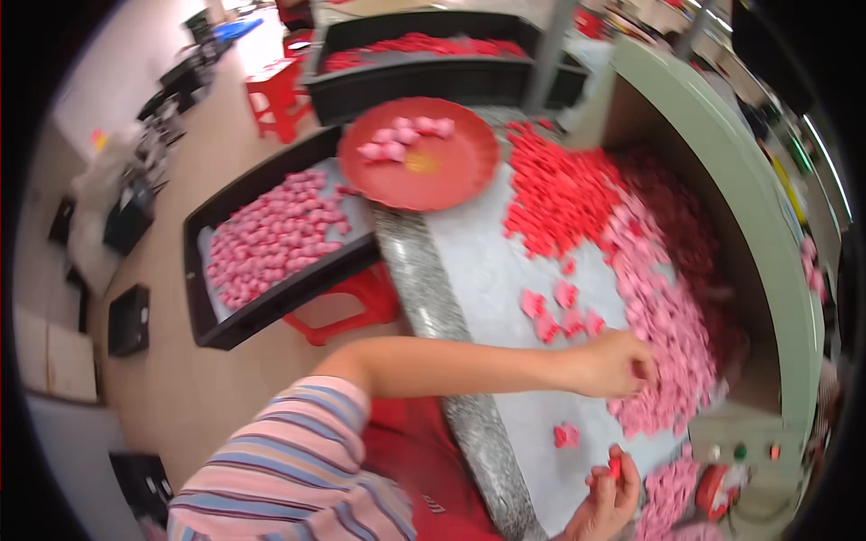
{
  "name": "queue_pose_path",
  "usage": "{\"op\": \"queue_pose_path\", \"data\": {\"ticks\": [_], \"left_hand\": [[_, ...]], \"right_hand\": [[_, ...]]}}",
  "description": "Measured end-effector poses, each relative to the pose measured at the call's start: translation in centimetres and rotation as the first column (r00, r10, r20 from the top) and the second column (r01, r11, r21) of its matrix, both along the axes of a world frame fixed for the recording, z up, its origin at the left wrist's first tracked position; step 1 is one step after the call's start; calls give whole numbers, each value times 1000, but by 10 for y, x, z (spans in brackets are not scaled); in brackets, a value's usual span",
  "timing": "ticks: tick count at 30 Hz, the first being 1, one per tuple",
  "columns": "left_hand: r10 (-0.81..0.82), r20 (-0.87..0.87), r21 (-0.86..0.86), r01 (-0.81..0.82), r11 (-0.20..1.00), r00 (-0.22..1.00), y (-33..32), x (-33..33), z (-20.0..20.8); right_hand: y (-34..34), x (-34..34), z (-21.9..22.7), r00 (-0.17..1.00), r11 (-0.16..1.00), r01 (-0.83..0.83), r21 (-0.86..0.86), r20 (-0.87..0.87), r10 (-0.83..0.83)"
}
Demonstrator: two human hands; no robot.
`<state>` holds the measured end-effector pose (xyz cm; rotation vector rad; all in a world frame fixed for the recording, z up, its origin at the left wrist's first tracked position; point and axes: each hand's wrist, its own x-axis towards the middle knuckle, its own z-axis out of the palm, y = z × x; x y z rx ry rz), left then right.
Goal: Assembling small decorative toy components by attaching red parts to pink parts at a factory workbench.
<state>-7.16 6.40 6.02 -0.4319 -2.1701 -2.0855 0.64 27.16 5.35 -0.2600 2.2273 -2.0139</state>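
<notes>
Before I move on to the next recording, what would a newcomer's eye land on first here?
Probably the bright red heap at the far side of the table, running into a pink heap along its right. Next come the hands: the left hand at the pink heap's left edge, the right hand nearer, holding a small red piece. Left of the table, a black tray holds many pink balls.

Left hand (613, 363): fingertips lost among the pink pieces (672, 334) toward the table (419, 279)'s right edge; whether they grip one cannot be told.
Right hand (606, 503): cut off at the wrist by the lower edge; red piece (615, 467) partly covered by its fingers.
Black tray (298, 293): far right corner hidden by the red plate (451, 180).
Table: near end out of view.
</notes>
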Motion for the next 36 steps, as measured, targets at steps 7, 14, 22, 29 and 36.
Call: {"op": "queue_pose_path", "data": {"ticks": [7, 14, 22, 29, 36], "left_hand": [[-357, 553, 327, 198, 924, 752, -15, 60, 0], [-370, 501, 291, 251, 923, 782, -13, 63, -4], [-464, 531, 566, 111, 817, 708, -7, 76, -4], [-123, 190, 129, 99, 987, 974, 4, 91, -4], [-81, 83, 91, 74, 993, 993, -1, 93, -6]], "right_hand": [[-32, 2, 4, 961, 1000, 31, -2, -276, -30], [-40, 8, 14, 904, 939, 106, 327, -424, 46], [-37, 8, 9, 989, 987, 135, 85, -78, -128], [-36, 8, 4, 973, 991, 134, -18, -188, -135], [-35, 14, 25, 960, 978, 28, 209, -278, 32]]}}
